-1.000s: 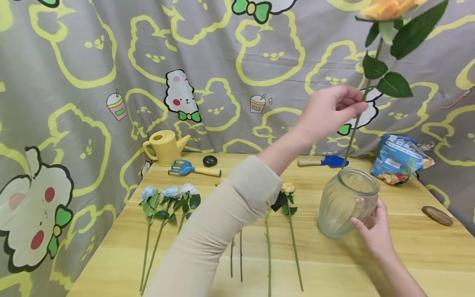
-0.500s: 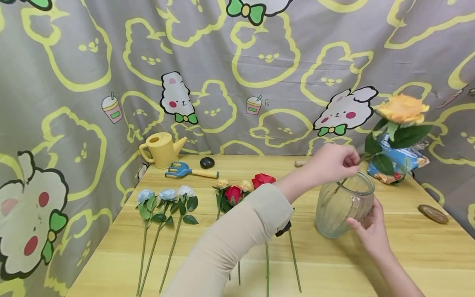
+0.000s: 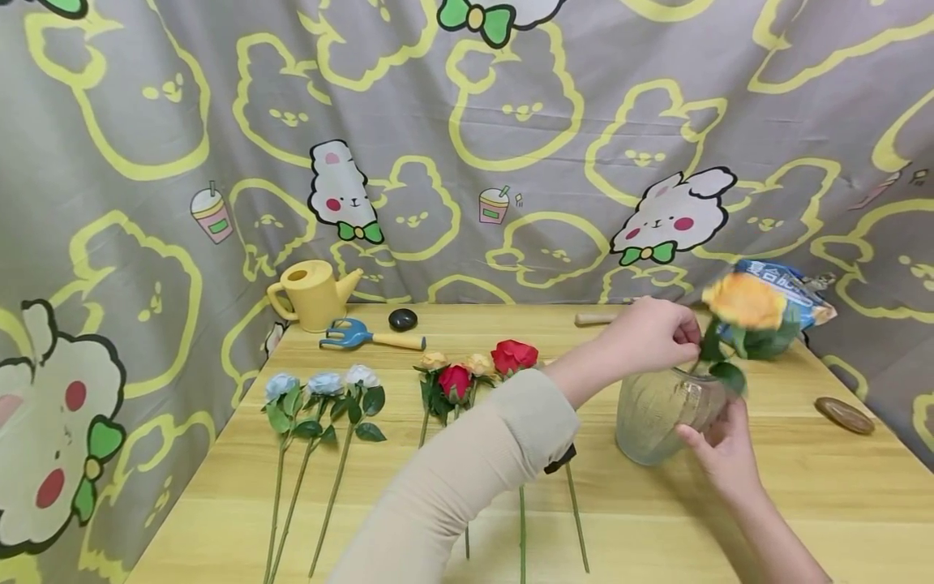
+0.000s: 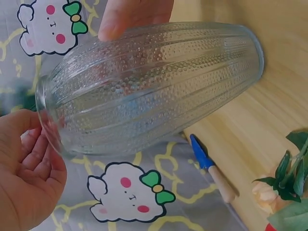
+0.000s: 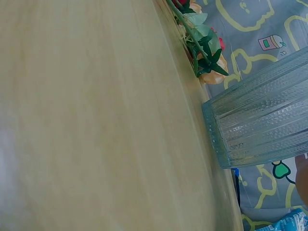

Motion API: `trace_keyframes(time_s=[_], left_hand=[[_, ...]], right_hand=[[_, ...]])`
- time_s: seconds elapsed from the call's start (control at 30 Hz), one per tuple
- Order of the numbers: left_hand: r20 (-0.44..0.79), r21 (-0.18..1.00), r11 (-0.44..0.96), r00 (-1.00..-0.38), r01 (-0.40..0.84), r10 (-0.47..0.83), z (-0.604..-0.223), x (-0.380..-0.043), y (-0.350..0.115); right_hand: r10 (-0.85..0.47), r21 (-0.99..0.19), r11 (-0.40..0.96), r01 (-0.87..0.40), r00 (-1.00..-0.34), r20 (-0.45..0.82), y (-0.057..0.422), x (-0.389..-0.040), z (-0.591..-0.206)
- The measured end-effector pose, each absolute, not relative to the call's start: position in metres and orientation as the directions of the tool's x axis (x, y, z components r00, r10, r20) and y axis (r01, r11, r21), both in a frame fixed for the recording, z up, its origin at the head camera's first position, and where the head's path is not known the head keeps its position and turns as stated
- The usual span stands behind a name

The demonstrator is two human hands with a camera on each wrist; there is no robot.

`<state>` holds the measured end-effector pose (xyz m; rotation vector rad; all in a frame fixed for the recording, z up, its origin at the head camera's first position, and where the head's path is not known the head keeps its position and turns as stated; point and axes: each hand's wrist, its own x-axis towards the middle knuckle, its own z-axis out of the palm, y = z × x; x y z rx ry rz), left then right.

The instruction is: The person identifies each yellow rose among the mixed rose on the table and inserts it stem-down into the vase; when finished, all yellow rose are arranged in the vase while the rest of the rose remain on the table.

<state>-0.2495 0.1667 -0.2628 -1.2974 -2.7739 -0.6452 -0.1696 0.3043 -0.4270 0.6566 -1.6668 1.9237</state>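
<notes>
An orange-yellow rose leans over the mouth of the ribbed glass vase, its lower stem inside. At the rim, my left hand pinches the stem between thumb and fingers. My right hand grips the vase's right side, thumb toward the front, some fingers hidden behind the glass. The vase stands on the table. In the left wrist view, the left hand is beside the rim, and the right hand lies against the glass. The right wrist view shows the vase's base on the tabletop.
Blue and white roses lie at left. Red and yellow roses lie mid-table, partly behind the left sleeve. Along the back are a yellow watering can, hand fork, black stone, trowel handle and blue bag. A brown stone lies right.
My left hand has come down to the vase rim, lowering the rose's stem into the vase. The bloom dropped from the top of the view to just above the mouth. My right hand keeps its hold.
</notes>
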Motion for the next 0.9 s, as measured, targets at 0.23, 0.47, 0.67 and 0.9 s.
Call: trace_keyframes(time_s=[0.23,0.47,0.67,0.9], left_hand=[[0.186,0.365,0.578,-0.665,0.73,0.723,-0.264,-0.247,0.167],[0.199,0.4,0.589,-0.694,0.702,0.692,-0.266,-0.249,0.168],[0.234,0.446,0.59,-0.724,0.673,0.649,-0.267,-0.251,0.165],[0.262,0.512,0.57,-0.749,0.642,0.608,-0.264,-0.256,0.154]], right_hand=[[0.057,-0.746,-0.098,-0.658,-0.752,0.656,0.304,-0.17,-0.427],[0.059,-0.747,-0.091,-0.658,-0.753,0.656,0.304,-0.169,-0.427],[0.06,-0.759,-0.085,-0.645,-0.764,0.643,0.304,-0.169,-0.426],[0.074,-0.769,-0.08,-0.634,-0.773,0.63,0.303,-0.168,-0.426]])
